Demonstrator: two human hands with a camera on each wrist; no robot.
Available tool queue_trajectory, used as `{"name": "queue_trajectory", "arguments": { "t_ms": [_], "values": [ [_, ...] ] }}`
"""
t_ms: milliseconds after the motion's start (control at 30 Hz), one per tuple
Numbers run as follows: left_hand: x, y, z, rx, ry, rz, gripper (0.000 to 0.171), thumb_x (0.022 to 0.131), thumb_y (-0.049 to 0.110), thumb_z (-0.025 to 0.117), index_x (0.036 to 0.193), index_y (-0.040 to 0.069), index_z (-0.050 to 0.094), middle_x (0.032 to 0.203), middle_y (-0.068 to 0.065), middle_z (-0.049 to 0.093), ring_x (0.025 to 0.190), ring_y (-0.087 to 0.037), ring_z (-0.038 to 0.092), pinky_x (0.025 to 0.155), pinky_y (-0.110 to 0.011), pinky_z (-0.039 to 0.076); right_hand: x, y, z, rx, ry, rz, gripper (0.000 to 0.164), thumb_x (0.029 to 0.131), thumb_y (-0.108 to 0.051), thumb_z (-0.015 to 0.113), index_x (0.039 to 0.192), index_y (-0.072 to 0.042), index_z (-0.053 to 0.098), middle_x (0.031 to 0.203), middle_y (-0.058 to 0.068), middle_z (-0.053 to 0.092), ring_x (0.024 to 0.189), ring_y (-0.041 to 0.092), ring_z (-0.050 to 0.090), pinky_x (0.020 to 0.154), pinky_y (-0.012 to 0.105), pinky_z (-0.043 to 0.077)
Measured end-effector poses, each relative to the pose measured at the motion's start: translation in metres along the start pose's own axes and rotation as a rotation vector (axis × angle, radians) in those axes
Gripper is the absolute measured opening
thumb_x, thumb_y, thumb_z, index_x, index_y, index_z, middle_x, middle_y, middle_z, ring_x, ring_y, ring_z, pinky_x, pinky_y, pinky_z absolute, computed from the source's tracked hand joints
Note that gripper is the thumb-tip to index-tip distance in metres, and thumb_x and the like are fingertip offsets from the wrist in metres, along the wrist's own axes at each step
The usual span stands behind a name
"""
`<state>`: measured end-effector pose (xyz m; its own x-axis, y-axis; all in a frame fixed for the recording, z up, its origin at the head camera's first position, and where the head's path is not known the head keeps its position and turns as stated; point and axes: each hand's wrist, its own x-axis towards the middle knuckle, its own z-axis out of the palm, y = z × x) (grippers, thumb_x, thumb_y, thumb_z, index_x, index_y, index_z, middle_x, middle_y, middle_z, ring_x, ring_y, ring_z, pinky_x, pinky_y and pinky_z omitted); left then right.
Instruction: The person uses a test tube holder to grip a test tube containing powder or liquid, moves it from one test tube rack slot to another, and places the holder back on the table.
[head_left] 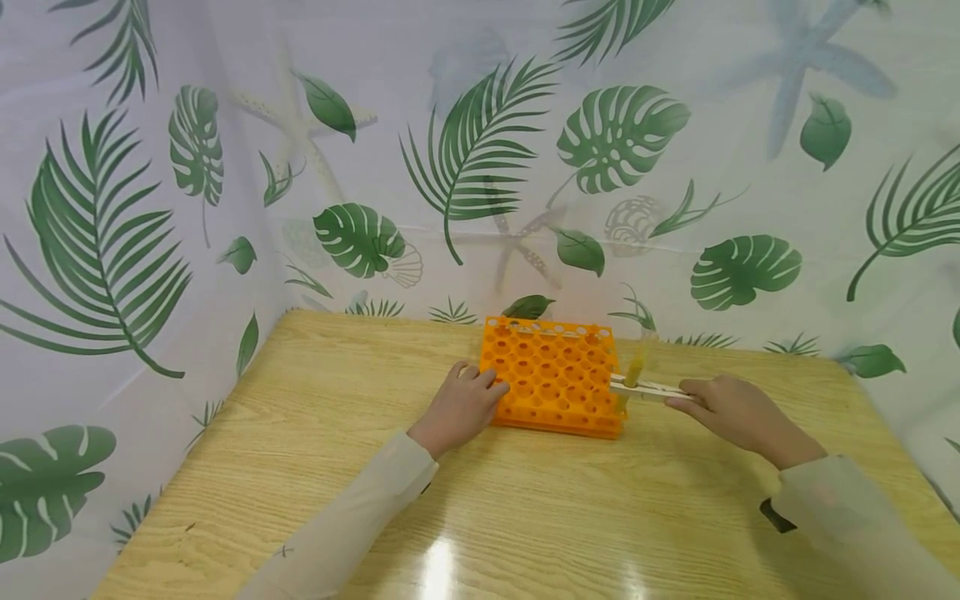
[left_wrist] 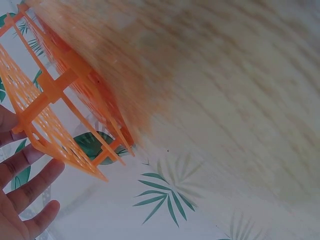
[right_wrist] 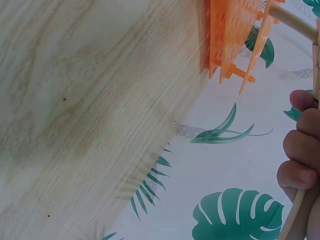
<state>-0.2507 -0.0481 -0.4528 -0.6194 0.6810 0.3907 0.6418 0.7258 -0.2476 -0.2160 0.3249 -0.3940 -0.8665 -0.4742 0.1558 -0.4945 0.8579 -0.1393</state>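
An orange test tube rack with rows of round holes stands on the wooden table. My left hand holds the rack's left edge. In the left wrist view, thumb and fingers meet at the rack's corner, the lower fingers spread. My right hand grips a pale wooden test tube holder. Clamped in its far end is a glass test tube with yellow-brown content, slightly tilted, right beside the rack's right end. In the right wrist view, curled fingers wrap the holder's handle.
The light wood table reaches back to a white cloth backdrop printed with green leaves, which rises close behind the rack. More of this cloth hangs along the left side.
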Motion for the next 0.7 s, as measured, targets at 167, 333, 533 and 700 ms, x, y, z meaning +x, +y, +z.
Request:
{"name": "queue_trajectory", "arguments": {
  "t_ms": [167,333,533,700],
  "values": [
    [0.000,0.000,0.001,0.003,-0.001,0.001,0.007,0.093,0.025,0.057,0.100,0.022,0.058,0.090,0.005,0.058,0.089,-0.019,0.063,0.094,-0.041,0.047,0.002,0.002,-0.001,0.002,0.001,0.003,0.030,0.093,-0.031,0.057,0.068,-0.019,0.047,0.051,-0.010,0.029,0.046,0.000,0.023,0.049,0.020,0.025],
    [0.000,-0.001,0.000,-0.002,-0.002,-0.001,0.007,0.093,0.025,0.057,0.099,0.022,0.058,0.090,0.004,0.058,0.089,-0.019,0.062,0.094,-0.041,0.047,0.005,0.003,-0.003,0.001,-0.031,0.029,0.031,0.094,-0.033,0.055,0.069,-0.018,0.046,0.051,-0.009,0.031,0.046,0.002,0.026,0.049,0.021,0.027],
    [0.000,0.000,0.000,-0.004,-0.014,-0.005,0.007,0.093,0.025,0.057,0.100,0.021,0.057,0.091,0.004,0.058,0.089,-0.019,0.062,0.095,-0.041,0.046,0.009,0.002,-0.008,-0.001,-0.039,0.027,0.031,0.094,-0.033,0.054,0.069,-0.017,0.047,0.052,-0.008,0.032,0.046,0.003,0.027,0.049,0.021,0.027],
    [0.000,0.000,-0.001,-0.002,-0.024,-0.007,0.007,0.094,0.025,0.056,0.099,0.021,0.057,0.091,0.004,0.058,0.088,-0.019,0.062,0.095,-0.041,0.046,0.012,-0.002,-0.012,0.009,-0.051,0.026,0.027,0.094,-0.031,0.056,0.071,-0.016,0.051,0.052,-0.008,0.034,0.046,0.003,0.028,0.050,0.021,0.028]
  ]
}}
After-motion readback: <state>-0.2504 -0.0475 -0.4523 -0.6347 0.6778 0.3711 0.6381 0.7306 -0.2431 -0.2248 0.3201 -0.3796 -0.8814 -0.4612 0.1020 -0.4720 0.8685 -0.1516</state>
